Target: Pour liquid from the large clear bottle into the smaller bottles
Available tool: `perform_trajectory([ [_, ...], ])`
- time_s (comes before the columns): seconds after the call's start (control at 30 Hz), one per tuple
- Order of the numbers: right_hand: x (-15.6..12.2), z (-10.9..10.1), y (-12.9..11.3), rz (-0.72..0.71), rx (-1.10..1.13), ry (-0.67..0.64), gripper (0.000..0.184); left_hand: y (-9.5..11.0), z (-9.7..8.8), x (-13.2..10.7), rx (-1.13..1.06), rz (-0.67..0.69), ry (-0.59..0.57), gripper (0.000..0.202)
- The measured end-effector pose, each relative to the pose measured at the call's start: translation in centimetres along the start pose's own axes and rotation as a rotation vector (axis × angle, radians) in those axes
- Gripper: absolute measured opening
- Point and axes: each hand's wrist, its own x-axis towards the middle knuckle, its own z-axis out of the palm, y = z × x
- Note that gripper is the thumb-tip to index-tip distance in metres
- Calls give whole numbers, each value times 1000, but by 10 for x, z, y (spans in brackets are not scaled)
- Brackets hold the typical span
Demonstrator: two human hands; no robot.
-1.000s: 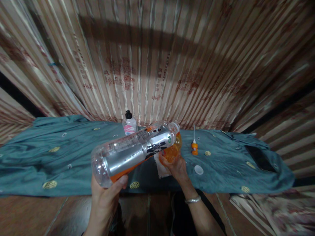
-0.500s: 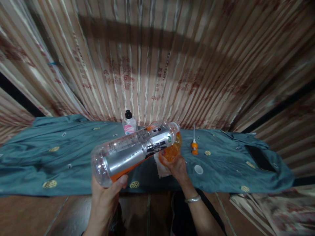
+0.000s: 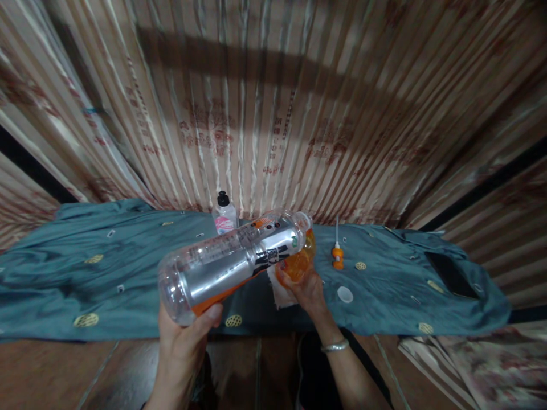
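Observation:
My left hand (image 3: 188,336) is closed around the base end of a large clear plastic bottle (image 3: 231,265) with a silver and orange label. The bottle is tilted, its uncapped mouth to the right and higher than its base. Behind that mouth, my right hand (image 3: 305,289) grips a smaller orange see-through bottle (image 3: 297,265). The larger bottle hides the orange one's top, so I cannot tell whether the two mouths touch. A white cloth (image 3: 282,295) lies beneath the orange bottle. To the right stands an orange pump top (image 3: 337,256) with a pale tube pointing up.
A clear bottle with a black cap (image 3: 224,213) stands at the back of the green cloth-covered table (image 3: 137,279). On the right lie a round white disc (image 3: 345,294) and a black phone-like slab (image 3: 452,275). A pleated curtain (image 3: 256,114) hangs behind the table.

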Motion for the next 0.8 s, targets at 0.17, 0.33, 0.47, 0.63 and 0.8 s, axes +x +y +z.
perform_trajectory([
  [0.17, 1, -1, 2, -23, -9, 1, 54, 0, 0, 0, 0, 1, 6, 88],
  [0.33, 0, 1, 3, -50, -39, 24, 57, 1, 0, -1, 13, -9, 8, 86],
  [0.47, 1, 1, 0, -33, -15, 28, 55, 0, -1, 0, 8, -8, 7, 87],
  [0.63, 2, -2, -3, -22, -18, 46, 59, -1, 0, 1, 12, 13, 4, 88],
  [0.8, 2, -3, -3, -21, 11, 13, 55, 1, 0, -1, 2, 17, -4, 85],
])
